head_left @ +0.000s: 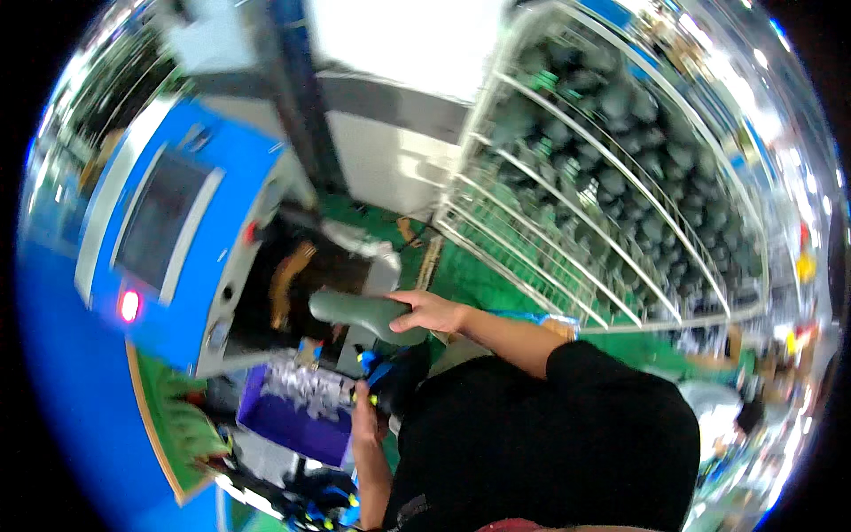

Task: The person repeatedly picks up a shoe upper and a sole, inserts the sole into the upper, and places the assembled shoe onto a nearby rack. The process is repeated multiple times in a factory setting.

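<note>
My right hand (430, 313) grips one end of a smooth dark green shoe-shaped piece (355, 309), perhaps a shoe last. Its free end points left, over the dark work area of a blue machine (226, 151). Lower down, my left hand (363, 415) is beside a black thing with blue and yellow parts (381, 377). Blur and overlap hide its fingers, so whether it holds that thing is unclear. Just left of this hand sits a purple bin (292, 428) with pale grey scraps (306, 386) inside.
A white wire rack (567, 115) full of dark rounded pieces (620, 160) stands at the upper right. The machine carries a dark screen (164, 222) and a lit red lamp (129, 306). A brown curved part (288, 279) lies in its work area. The floor (465, 266) is green.
</note>
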Action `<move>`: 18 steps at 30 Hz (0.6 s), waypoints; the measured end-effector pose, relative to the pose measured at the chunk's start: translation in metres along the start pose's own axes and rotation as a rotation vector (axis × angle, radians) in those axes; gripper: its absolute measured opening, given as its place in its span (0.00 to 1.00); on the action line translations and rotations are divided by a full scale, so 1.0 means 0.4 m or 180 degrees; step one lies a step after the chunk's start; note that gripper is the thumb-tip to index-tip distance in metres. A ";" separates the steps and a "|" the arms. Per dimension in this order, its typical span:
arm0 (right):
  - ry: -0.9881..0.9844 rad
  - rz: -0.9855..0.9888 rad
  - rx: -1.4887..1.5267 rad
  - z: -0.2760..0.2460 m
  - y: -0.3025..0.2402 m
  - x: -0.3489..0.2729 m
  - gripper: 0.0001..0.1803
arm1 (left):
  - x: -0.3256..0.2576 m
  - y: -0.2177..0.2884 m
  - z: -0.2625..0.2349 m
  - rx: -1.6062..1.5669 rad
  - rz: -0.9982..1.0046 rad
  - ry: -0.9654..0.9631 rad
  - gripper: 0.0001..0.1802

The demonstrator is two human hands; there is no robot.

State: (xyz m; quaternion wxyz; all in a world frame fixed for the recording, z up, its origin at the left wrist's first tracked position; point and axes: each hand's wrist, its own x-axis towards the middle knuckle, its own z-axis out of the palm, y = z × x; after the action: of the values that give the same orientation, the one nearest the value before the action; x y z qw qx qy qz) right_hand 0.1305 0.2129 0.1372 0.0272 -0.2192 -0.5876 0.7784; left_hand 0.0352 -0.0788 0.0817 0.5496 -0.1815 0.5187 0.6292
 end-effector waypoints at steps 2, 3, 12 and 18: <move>-0.0020 0.0329 -0.0167 -0.148 0.040 -0.100 0.38 | -0.003 -0.003 -0.010 0.0015 0.0110 0.0141 0.40; 0.0023 0.0730 0.1227 -0.203 0.056 -0.176 0.38 | -0.020 -0.005 0.002 0.0227 0.0204 0.0174 0.37; 0.2958 -0.0804 0.4805 -0.759 0.509 -0.633 0.25 | 0.046 -0.068 0.291 0.1049 0.0415 -0.0225 0.21; 0.2763 -0.2170 0.5257 -1.124 0.529 -0.619 0.22 | 0.087 -0.085 0.413 0.1635 0.0112 -0.0480 0.23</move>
State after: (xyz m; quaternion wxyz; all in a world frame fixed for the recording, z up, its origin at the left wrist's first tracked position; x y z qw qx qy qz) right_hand 0.5674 0.4795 -0.0782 0.6065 -0.2167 0.1683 0.7463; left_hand 0.1101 0.0746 0.1040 0.6037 0.0203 0.6220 0.4983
